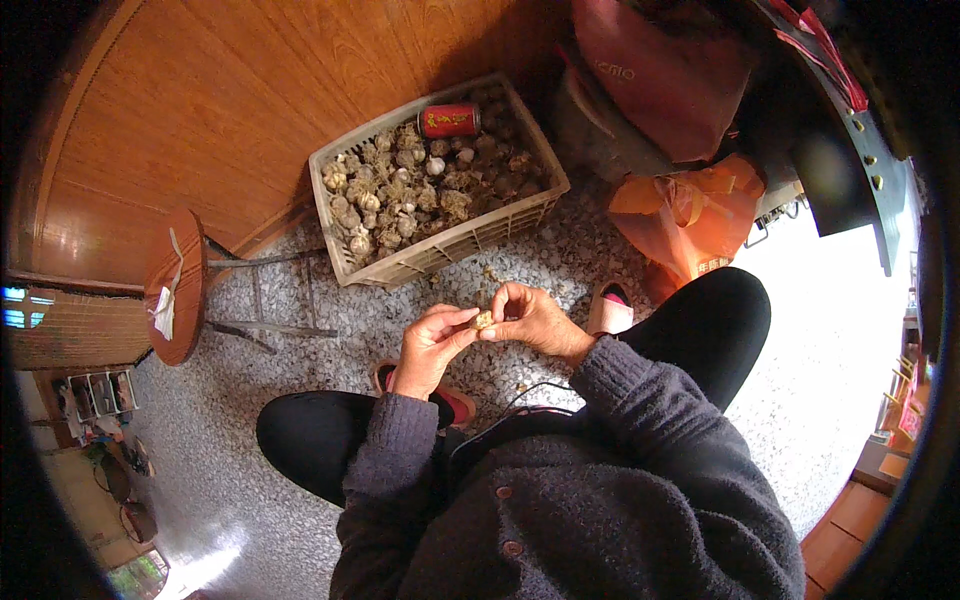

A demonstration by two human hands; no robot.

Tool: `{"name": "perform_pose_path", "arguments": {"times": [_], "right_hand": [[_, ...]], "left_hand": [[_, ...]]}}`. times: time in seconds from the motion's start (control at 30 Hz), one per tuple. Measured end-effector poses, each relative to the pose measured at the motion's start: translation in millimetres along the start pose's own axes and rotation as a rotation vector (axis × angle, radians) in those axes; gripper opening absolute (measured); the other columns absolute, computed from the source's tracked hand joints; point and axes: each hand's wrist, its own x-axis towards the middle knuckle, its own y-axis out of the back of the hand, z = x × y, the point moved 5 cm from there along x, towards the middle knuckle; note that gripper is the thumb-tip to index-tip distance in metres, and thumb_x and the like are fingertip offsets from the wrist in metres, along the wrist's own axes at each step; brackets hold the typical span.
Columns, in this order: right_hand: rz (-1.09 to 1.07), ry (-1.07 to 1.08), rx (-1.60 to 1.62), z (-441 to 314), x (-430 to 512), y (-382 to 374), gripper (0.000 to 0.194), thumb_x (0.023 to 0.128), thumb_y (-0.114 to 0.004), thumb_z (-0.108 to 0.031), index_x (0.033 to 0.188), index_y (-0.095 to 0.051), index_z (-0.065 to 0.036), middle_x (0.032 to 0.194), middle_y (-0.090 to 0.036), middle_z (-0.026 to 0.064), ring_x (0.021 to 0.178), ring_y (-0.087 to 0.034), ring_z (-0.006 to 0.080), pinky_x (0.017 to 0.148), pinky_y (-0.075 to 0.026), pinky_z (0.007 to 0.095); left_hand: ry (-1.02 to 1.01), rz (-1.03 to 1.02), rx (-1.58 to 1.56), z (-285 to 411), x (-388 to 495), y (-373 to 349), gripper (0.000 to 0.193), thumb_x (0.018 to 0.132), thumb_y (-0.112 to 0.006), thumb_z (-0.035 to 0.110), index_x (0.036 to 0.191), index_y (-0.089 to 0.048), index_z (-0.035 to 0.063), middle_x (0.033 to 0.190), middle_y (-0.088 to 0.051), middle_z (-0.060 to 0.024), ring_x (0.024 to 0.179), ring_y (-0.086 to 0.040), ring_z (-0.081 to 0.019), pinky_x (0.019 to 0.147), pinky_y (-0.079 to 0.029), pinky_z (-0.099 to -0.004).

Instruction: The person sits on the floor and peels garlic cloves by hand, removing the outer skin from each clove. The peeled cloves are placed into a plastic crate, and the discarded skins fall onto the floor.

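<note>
Between my fingertips is a small pale yellowish piece point(482, 320), probably garlic; its exact form is too small to tell. My left hand point(433, 343) pinches it from the left with thumb and fingers. My right hand point(534, 322) touches its right side with thumb and bent forefinger. Beyond both hands stands a beige plastic crate point(450, 251) filled with garlic bulbs point(401, 196), many with dry roots. A red drink can point(448, 120) lies on its side on top of the bulbs. Bits of dry debris point(491, 274) lie on the floor between the crate and my hands.
A round wooden-topped stool point(191, 292) with metal legs is at the left, a white strip on its seat. An orange plastic bag point(686, 214) and a dark red bag point(664, 82) sit right of the crate. Behind it rises a wood panel point(247, 97). The floor point(225, 420) is speckled stone.
</note>
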Motion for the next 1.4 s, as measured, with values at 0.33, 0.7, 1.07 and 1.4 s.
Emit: {"name": "perform_pose_path", "arguments": {"times": [0.33,0.7,1.07,1.4], "right_hand": [[-0.054,-0.012,0.165,-0.4,-2.1,-3.6,0.021,0.081,-0.072,-0.002,0.087,-0.051,-0.005,0.086,-0.062,0.0024,0.082,-0.061,0.0104,0.073,-0.053,0.0242],[0.03,0.08,0.113,-2.8,2.6,0.6,0.017,0.086,-0.068,-0.007,0.093,-0.053,-0.003,0.089,-0.062,0.0038,0.08,-0.061,0.0108,0.073,-0.052,0.0245],[0.019,-0.003,0.049,0.4,-0.5,-1.5,0.019,0.091,-0.063,-0.013,0.105,-0.063,0.0,0.097,-0.066,0.0048,0.087,-0.062,0.0098,0.079,-0.051,0.0228],[0.088,0.03,0.027,-2.5,0.3,4.4,0.019,0.088,-0.067,-0.011,0.103,-0.062,-0.001,0.093,-0.066,0.0029,0.083,-0.06,0.0082,0.076,-0.05,0.0234]], "left_hand": [[0.013,-0.017,-0.048,-4.0,-3.4,3.3,0.027,0.082,-0.064,-0.009,0.107,-0.065,-0.0022,0.104,-0.058,-0.0048,0.098,-0.061,-0.016,0.088,-0.05,-0.0269],[-0.011,0.044,-0.099,-5.3,-1.9,-5.5,0.027,0.085,-0.064,-0.002,0.112,-0.059,-0.0013,0.117,-0.058,-0.0076,0.101,-0.061,-0.0154,0.089,-0.051,-0.0285],[0.171,0.124,-0.188,-16.9,1.1,-2.9,0.025,0.094,-0.057,0.012,0.117,-0.055,0.0022,0.112,-0.061,-0.0088,0.098,-0.061,-0.0147,0.084,-0.053,-0.0286],[0.276,0.202,-0.412,-12.7,-3.9,-0.8,0.008,0.089,-0.06,0.009,0.086,-0.052,0.0103,0.081,-0.057,-0.0006,0.074,-0.06,-0.0117,0.06,-0.051,-0.0243]]}}
